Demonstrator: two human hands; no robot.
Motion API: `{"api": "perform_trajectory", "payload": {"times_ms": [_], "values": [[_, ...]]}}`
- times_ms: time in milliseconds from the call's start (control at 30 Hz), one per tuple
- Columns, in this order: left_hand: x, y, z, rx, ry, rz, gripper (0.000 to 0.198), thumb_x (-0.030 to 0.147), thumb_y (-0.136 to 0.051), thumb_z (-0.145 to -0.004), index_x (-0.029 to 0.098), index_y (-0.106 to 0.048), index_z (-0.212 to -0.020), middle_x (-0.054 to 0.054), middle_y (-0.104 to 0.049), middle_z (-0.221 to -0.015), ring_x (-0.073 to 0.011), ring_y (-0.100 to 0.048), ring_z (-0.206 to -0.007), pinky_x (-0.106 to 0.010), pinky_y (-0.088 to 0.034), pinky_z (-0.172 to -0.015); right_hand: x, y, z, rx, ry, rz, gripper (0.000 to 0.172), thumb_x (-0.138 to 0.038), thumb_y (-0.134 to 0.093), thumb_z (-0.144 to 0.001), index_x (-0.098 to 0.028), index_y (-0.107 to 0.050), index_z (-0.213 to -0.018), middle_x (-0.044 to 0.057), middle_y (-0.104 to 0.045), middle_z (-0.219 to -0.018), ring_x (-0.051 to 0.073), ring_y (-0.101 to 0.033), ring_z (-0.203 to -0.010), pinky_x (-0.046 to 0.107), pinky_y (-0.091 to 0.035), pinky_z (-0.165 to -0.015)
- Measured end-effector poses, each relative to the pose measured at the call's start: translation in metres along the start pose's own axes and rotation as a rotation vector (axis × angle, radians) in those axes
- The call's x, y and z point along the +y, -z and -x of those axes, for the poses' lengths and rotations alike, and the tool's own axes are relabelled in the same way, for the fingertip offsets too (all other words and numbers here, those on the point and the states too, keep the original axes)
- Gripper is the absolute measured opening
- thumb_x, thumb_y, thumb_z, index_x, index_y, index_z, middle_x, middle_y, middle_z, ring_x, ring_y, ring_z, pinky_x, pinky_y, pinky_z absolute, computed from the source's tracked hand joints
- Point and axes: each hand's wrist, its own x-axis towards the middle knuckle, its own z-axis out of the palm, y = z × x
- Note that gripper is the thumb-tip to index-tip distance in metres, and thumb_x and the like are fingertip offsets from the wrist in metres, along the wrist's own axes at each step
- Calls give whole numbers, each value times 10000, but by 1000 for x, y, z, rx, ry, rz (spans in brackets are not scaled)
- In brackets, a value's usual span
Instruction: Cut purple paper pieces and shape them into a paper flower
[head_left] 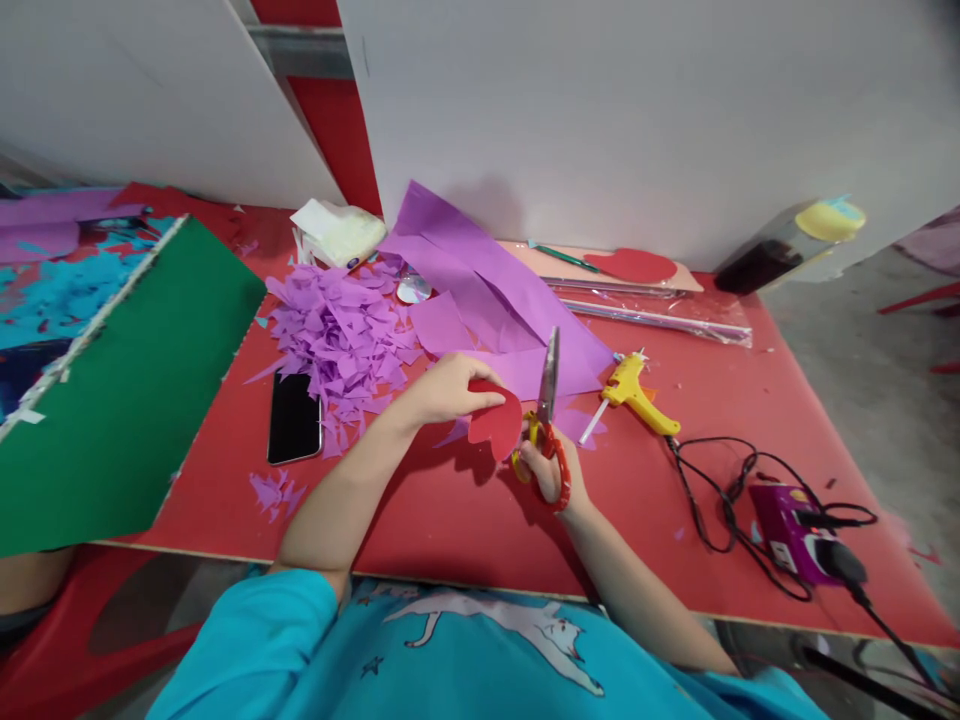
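Between the thumb and fingers of my left hand [448, 388] is a red paper heart [504, 425], held a little above the red table [435, 510]. My right hand [551, 472] grips a pair of scissors [550, 385] by its red and yellow handles. The blades point up and away from me, close together, just right of the heart and apart from it. Purple paper sheets [480, 290] lie behind both hands. A heap of purple paper scraps [337, 325] sits to the left, partly covering a black phone [294, 420].
A yellow glue gun [636, 392] lies to the right, its cable running near a purple power adapter [799, 535]. A bottle of dark liquid [780, 250] stands at the back right. Another red paper shape [636, 265] rests by wrapped sticks. A green board [150, 400] covers the left side.
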Motion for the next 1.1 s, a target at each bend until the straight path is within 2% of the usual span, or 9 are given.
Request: {"api": "perform_trajectory", "payload": {"times_ms": [200, 400, 533, 667, 867, 1000, 1100], "values": [[2, 19, 12, 86, 8, 44, 169, 230, -593, -733, 120, -686, -821, -31, -705, -772, -137, -626, -702, -234, -471, -688, 1, -4, 4, -166, -54, -75, 496, -659, -574, -667, -205, -500, -854, -28, -489, -693, 60, -378, -433, 211, -303, -396], [4, 24, 16, 110, -1, 18, 162, 236, -599, -723, 131, -684, -812, -21, -709, -780, -137, -633, -710, -231, -478, -691, 5, -1, 8, -283, -54, -115, 598, -770, -466, -651, -245, -495, -935, -2, -476, -751, 104, -414, -527, 230, -352, -442], [6, 26, 17, 105, -22, -31, 150, 214, -599, -722, 125, -684, -808, -16, -707, -767, -121, -621, -683, -214, -466, -680, 4, 3, 10, -302, -51, -71, 699, -819, -423, -613, -268, -502, -1036, 39, -497, -852, 159, -464, -667, 257, -401, -518], [5, 27, 18, 104, -36, -43, 154, 222, -601, -726, 134, -690, -816, -5, -705, -758, -112, -613, -662, -209, -460, -669, -1, 7, 12, -385, -7, 28, 655, -767, -445, -665, -290, -503, -1111, 56, -521, -934, 188, -493, -755, 300, -437, -605], [5, 27, 18, 35, -77, -34, 170, 209, -595, -724, 159, -702, -846, 5, -713, -788, -117, -625, -696, -200, -453, -668, -11, 7, 13, -409, 126, 102, 550, -706, -435, -735, -267, -574, -1036, 61, -565, -959, 216, -538, -827, 385, -455, -742], [5, 27, 19, 17, -66, -48, 183, 222, -587, -726, 165, -704, -855, 3, -713, -801, -119, -622, -695, -204, -456, -679, -15, 5, 14, -415, 100, 109, 588, -732, -428, -716, -262, -570, -1040, 72, -577, -953, 223, -540, -818, 396, -454, -736], [6, 26, 19, 18, -51, -50, 178, 231, -584, -726, 158, -702, -838, 0, -708, -783, -120, -615, -679, -203, -452, -658, -14, 6, 15, -448, 50, 94, 607, -749, -435, -694, -264, -562, -1036, 62, -577, -935, 202, -529, -772, 348, -452, -679]]}}
